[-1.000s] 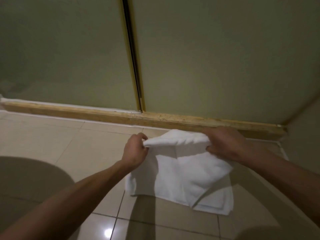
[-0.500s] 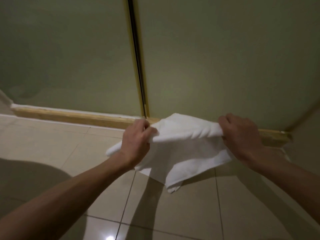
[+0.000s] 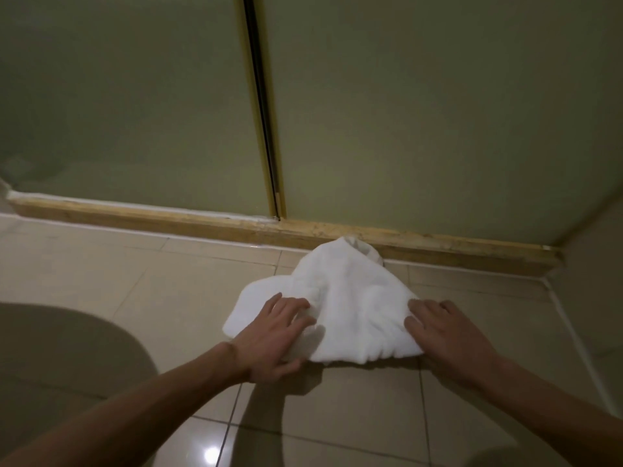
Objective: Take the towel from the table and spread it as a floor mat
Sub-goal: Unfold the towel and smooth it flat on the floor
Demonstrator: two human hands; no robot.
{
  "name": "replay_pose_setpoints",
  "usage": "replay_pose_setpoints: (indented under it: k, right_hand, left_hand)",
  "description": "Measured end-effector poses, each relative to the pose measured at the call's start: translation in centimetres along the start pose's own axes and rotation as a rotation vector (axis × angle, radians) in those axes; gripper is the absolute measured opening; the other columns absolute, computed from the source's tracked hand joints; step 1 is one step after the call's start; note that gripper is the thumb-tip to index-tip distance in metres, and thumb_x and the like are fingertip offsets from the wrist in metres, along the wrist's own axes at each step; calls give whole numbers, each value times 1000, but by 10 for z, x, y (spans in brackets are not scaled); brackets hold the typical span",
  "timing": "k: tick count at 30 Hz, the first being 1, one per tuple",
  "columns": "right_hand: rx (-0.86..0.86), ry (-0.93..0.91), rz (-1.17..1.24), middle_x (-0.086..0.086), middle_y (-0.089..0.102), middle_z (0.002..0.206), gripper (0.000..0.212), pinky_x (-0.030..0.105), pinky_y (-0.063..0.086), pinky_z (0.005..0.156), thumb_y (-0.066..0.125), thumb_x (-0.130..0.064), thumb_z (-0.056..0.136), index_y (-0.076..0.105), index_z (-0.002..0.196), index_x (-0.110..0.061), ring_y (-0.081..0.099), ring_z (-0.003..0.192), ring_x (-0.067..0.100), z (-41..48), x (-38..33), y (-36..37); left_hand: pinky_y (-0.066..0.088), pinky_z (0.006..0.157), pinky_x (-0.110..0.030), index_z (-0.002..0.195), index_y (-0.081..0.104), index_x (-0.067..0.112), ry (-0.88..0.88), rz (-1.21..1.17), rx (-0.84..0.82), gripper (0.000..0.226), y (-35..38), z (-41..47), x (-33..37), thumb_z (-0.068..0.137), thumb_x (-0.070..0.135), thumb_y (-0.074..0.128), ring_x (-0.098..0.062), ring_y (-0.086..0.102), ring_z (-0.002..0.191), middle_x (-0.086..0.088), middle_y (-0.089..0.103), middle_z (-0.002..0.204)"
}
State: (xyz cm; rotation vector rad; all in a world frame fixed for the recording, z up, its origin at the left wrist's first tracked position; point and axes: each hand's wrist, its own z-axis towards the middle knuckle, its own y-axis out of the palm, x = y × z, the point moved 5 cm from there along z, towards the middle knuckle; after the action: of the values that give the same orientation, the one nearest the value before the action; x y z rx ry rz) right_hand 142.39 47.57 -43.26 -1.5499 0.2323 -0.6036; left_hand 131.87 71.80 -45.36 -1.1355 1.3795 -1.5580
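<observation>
A white towel (image 3: pixel 350 298) lies crumpled on the beige tiled floor (image 3: pixel 135 281). Its far end is bunched up against the wooden sill (image 3: pixel 168 220) of the doors. My left hand (image 3: pixel 273 335) grips the towel's near left edge, fingers spread over the cloth. My right hand (image 3: pixel 445 335) holds the near right edge, fingers curled onto it. Both hands are low, at floor level. The towel is humped and wrinkled between them, not flat.
Two frosted greenish door panels (image 3: pixel 404 112) rise behind the sill, with a dark gap between them. A wall (image 3: pixel 593 281) closes the right side. A large dark rounded shape (image 3: pixel 67 348) covers the floor at the left.
Both hands have come down and toward me with the towel. It was held up in the air; it now rests on the floor, thrown forward against the sill.
</observation>
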Motion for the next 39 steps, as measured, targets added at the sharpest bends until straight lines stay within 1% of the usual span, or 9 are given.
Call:
replay_pose_setpoints:
  k: [3, 7, 10, 13, 20, 23, 25, 30, 39]
  right_hand:
    - [-185, -15, 64, 23, 60, 121, 55, 47, 50, 81, 82, -48, 55, 65, 94, -13, 62, 101, 37, 1, -3, 15]
    - [-288, 39, 196, 14, 16, 156, 75, 48, 20, 113, 28, -78, 78, 44, 128, -23, 20, 141, 30, 17, -8, 23]
    - [-71, 237, 382, 14, 24, 153, 63, 43, 27, 109, 43, -58, 88, 38, 136, -19, 27, 138, 30, 43, 0, 11]
    - [-123, 431, 602, 9, 31, 151, 66, 40, 31, 109, 50, -43, 92, 23, 146, -16, 32, 136, 26, 66, 14, 20]
    - [-70, 495, 787, 4, 66, 98, 17, 31, 37, 68, 53, -31, 94, 57, 105, -18, 60, 87, 24, 78, 21, 40]
    - [-32, 498, 747, 4, 65, 96, 15, 31, 38, 66, 51, -29, 94, 58, 103, -19, 58, 83, 23, 77, 24, 41]
    - [-43, 509, 687, 4, 65, 97, 14, 31, 36, 65, 49, -29, 94, 56, 102, -20, 58, 83, 25, 76, 27, 40]
    - [-23, 520, 518, 7, 64, 95, 2, 31, 29, 66, 52, -21, 91, 50, 91, -20, 58, 88, 30, 64, 41, 27]
    - [-154, 645, 454, 13, 61, 107, 15, 36, 42, 75, 49, -16, 89, 53, 104, -13, 57, 95, 32, 40, 54, 25]
  left_hand:
    - [29, 109, -40, 134, 44, 12, -166, -166, 71, 58, 2, 5, -10, 87, 46, 53, -27, 40, 124, -12, 44, 136]
    - [39, 99, -41, 132, 48, 10, -446, -325, 183, 41, 3, 15, -35, 94, 23, 49, -31, 48, 116, -15, 48, 131]
    - [39, 102, -43, 135, 48, 13, -666, -399, 163, 41, 10, 19, -66, 95, 13, 45, -31, 46, 119, -15, 47, 134]
    - [40, 102, -49, 138, 47, 17, -837, -488, 62, 41, 17, 24, -95, 97, 17, 45, -35, 48, 121, -18, 49, 136]
    - [33, 105, -46, 137, 46, 23, -935, -473, -109, 53, 29, 37, -120, 91, 49, 56, -30, 49, 124, -6, 52, 138]
    - [30, 91, -42, 105, 60, 25, -935, -345, -140, 36, 33, 37, -122, 88, 56, 55, -27, 56, 106, -1, 64, 107]
    - [29, 81, -40, 81, 57, 27, -892, -314, -108, 30, 33, 35, -120, 89, 55, 53, -24, 57, 91, 4, 61, 87]
    - [32, 55, -28, 74, 52, 25, -884, -390, 147, 26, 17, 24, -122, 93, 42, 54, -22, 56, 77, 5, 55, 76]
    - [36, 70, -30, 103, 62, 18, -796, -375, 394, 31, -17, 40, -91, 91, 45, 55, -17, 47, 82, 0, 47, 92]
